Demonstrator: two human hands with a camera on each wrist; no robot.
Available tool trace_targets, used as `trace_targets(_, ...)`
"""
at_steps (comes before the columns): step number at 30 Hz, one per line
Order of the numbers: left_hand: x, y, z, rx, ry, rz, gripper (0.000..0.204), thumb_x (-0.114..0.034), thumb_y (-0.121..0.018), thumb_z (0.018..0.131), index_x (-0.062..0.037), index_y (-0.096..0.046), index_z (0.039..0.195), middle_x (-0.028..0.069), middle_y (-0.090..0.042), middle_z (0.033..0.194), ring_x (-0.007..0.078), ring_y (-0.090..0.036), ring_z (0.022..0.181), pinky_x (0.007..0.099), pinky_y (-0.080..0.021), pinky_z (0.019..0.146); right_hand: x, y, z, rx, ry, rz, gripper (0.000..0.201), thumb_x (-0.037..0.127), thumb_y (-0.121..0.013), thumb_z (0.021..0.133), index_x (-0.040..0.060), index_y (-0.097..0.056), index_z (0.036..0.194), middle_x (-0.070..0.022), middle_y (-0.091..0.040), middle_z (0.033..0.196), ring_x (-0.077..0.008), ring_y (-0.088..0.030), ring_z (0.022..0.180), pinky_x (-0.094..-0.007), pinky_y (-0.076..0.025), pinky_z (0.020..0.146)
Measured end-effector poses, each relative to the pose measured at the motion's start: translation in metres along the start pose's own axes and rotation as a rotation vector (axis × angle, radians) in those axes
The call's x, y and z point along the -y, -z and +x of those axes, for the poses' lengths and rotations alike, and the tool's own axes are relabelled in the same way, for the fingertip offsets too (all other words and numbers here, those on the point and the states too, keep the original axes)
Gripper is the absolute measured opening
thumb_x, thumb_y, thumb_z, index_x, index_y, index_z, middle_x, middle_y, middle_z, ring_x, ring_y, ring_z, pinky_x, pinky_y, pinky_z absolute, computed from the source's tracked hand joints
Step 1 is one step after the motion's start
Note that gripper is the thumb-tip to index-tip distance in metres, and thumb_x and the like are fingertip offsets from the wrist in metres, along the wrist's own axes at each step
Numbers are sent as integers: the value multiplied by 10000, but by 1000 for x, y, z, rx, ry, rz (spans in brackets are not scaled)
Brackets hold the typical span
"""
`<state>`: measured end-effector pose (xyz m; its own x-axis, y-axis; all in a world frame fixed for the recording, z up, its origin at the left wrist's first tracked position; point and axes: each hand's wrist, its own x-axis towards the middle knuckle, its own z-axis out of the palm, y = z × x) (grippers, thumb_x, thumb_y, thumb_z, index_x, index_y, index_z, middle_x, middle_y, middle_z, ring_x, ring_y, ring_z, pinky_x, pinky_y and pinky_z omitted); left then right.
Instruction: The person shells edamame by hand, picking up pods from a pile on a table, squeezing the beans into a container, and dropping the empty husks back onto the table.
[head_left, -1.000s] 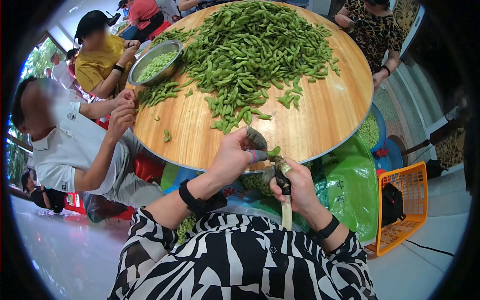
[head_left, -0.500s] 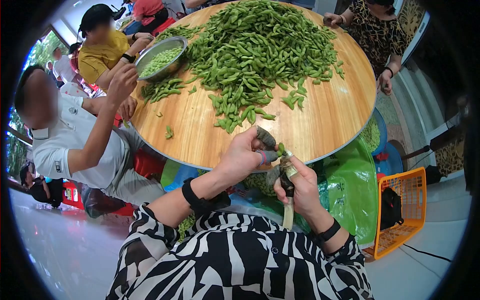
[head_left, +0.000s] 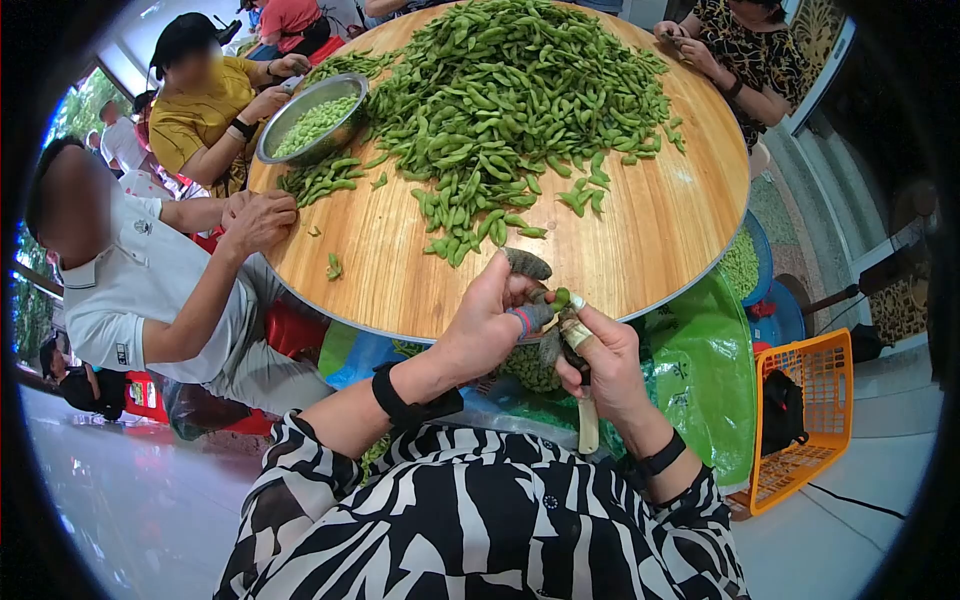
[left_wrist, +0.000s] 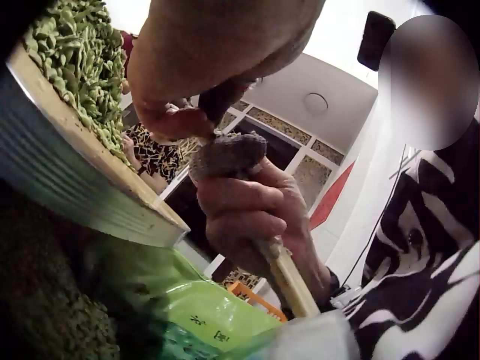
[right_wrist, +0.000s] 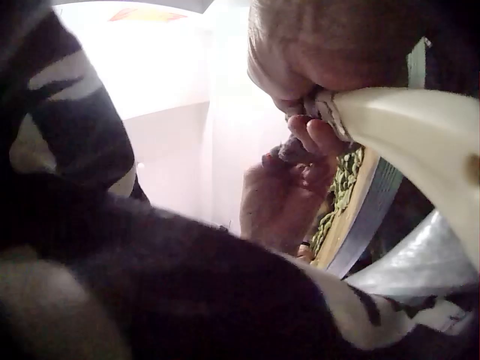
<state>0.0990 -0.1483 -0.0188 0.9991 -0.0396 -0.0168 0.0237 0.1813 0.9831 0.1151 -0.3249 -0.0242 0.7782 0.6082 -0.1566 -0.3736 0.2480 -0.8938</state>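
Observation:
Close to the near edge of the table, my left hand (head_left: 478, 318) pinches a green soybean pod (head_left: 562, 297) between thumb and fingers. Grey covers sit on its thumb and a fingertip. Beside it, my right hand (head_left: 612, 372) grips a tool with a pale handle (head_left: 588, 428) and dark wrapping, its upper end right at the pod. The tool's tip is mostly hidden by the fingers. In the left wrist view the handle (left_wrist: 289, 281) slants down out of the right fist. The right wrist view shows the handle (right_wrist: 409, 120) large and near.
A big heap of pods (head_left: 520, 100) covers the far part of the round wooden table (head_left: 640, 240). A metal bowl (head_left: 357, 122) of shelled beans stands at the left. Below lie shelled beans (head_left: 530, 370), a green sack (head_left: 705, 380) and an orange basket (head_left: 800, 420). Other people sit around.
My hands stay together at the table edge; the pod has shifted slightly at the tool's end. The seated person on the left has lowered a raised hand to the table edge.

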Motion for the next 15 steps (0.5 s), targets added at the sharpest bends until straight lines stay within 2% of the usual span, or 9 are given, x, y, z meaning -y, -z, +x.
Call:
trace_targets(2,-2,3,5,-10,121,-190,382,30,-641,811,-18,-456,1141,77,-598,946,129,-590,779,250,-494,632,1,5,2,52,37,2,357,101,-428,972,-15,-485,1305,-46,-528,679,-79,-399,450,-202,-315,399)
trace_targets(3,-3,5,6,-10,123,-190,382,30,-641,811,-18,-456,1141,77,-598,946,129,-590,779,250,-494,632,0,6,1,52,36,3,357,101,-428,972,-15,-485,1305,-46,-528,679,-79,-399,450,-202,-315,399)
trace_targets(5,-4,9,7,128,194,-401,355,-5,-649,812,-11,-476,1122,75,-604,899,138,-575,682,246,-443,542,-1,8,0,43,114,-84,361,61,-405,969,-5,-499,1311,-21,-548,702,-55,-427,474,-187,-333,424)
trace_targets(8,-7,3,7,83,296,-526,311,5,-613,819,-1,-482,1101,105,-609,947,148,-555,631,243,-402,473,-3,13,0,42,197,-116,362,47,-437,959,-18,-501,1309,-25,-574,764,-60,-444,486,-193,-334,427)
trace_targets(12,-5,-4,6,91,272,-591,284,-8,-619,819,7,-496,1073,99,-610,906,146,-547,620,248,-404,475,0,10,-7,49,132,99,370,29,-461,946,-20,-504,1310,-23,-569,754,-62,-448,493,-201,-343,434)
trace_targets(14,-1,-4,6,87,368,-607,226,-68,-614,862,-4,-524,1060,52,-579,798,139,-541,595,252,-404,486,-2,11,-12,1,180,-165,368,15,-473,934,-22,-516,1298,-12,-561,732,-58,-452,502,-205,-350,443)
trace_targets(15,2,-3,5,81,370,-609,226,-68,-614,862,-4,-524,1060,52,-579,798,139,-541,595,252,-404,486,-2,11,-13,4,175,-163,368,15,-473,934,-22,-516,1298,-12,-561,732,-58,-452,502,-205,-350,443)
